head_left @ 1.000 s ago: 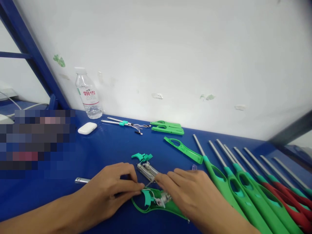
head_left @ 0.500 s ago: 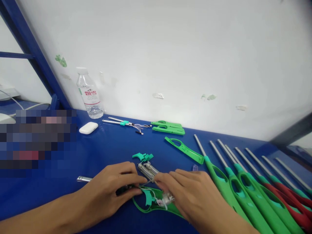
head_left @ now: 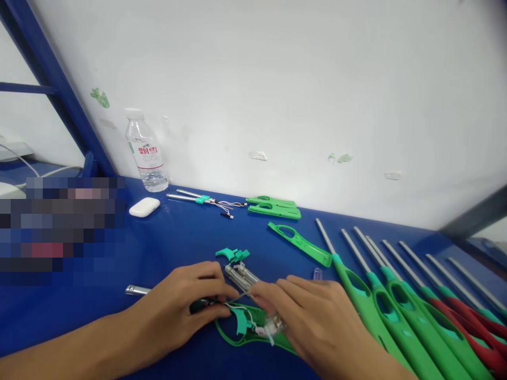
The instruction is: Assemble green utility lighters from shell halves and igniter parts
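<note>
Nearest, a green shell (head_left: 258, 315) is laid hollow side up on the worktop (head_left: 190, 232), a teal trigger (head_left: 240, 321) and a white wire (head_left: 251, 317) seen inside it. Its right part is covered by the right hand (head_left: 309, 311), bent beside a clear part (head_left: 275, 323); what its grip pinches cannot be told. By the shell's left end, a dark part (head_left: 203, 304) is framed by the left hand (head_left: 194, 293), its grip curled; whether it is clamped cannot be told. A rod (head_left: 137, 290) is partly hidden by this hand. To the right, green lighters (head_left: 415, 335) and red lighters (head_left: 457, 320) are ranged. Beyond the hands, cylinders (head_left: 242, 277) are set side by side, teal pieces (head_left: 233, 255) near them. Farther off, a loose shell (head_left: 307, 246), two stacked shells (head_left: 275, 210), thin rods (head_left: 184, 197), a white case (head_left: 144, 207) and a bottle (head_left: 147, 158) are placed.
</note>
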`<state>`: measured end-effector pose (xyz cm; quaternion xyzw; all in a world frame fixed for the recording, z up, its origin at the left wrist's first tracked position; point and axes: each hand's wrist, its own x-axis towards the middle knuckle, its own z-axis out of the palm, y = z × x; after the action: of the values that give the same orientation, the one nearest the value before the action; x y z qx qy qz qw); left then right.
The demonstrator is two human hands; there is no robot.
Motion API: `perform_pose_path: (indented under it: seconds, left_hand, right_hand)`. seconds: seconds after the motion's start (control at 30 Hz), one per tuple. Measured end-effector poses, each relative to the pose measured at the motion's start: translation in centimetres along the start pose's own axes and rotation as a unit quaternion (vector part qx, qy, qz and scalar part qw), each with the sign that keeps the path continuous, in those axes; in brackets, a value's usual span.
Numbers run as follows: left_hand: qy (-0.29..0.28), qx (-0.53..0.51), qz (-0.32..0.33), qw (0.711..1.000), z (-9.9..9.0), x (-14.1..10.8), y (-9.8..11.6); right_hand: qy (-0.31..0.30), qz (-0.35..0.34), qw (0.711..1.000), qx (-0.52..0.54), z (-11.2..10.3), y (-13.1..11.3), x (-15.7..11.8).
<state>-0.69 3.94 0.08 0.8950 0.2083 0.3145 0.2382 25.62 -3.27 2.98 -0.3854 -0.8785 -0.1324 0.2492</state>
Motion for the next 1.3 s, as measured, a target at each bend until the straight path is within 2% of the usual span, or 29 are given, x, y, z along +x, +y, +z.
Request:
perform_pose_path:
  seconds: [0.2,0.57,0.83,0.9,1.07,1.23,1.3]
  left_hand:
    - [-0.01,-0.017,-0.008,1.0,0.2,0.0,-0.4]
    - [0.012,-0.005,-0.01,1.0,0.2,-0.1,-0.1]
    - [0.041,0.0,0.06,0.997,0.3,0.2,1.2]
    - [0.05,0.002,0.066,0.997,0.3,0.2,1.4]
    - [0.074,0.017,0.04,0.996,0.1,0.1,1.5]
    - [0.083,0.025,0.041,0.995,-0.1,0.3,1.4]
    - [0.088,0.028,0.045,0.995,0.0,0.3,1.4]
  right_hand:
    - [0.01,0.007,1.0,-0.004,0.3,0.0,-0.3]
    - [0.006,0.006,1.0,0.004,-0.1,0.0,-0.1]
    - [0.005,0.008,0.998,0.067,0.7,-0.6,-0.2]
    - [-0.016,0.031,0.994,0.101,0.6,-1.0,-0.4]
    - [-0.072,0.155,0.977,0.126,-0.5,-1.4,-0.8]
    - [-0.147,0.1,0.982,0.07,-0.9,-0.9,-0.1]
    - [-0.142,0.076,0.986,0.036,-1.1,-0.8,0.4]
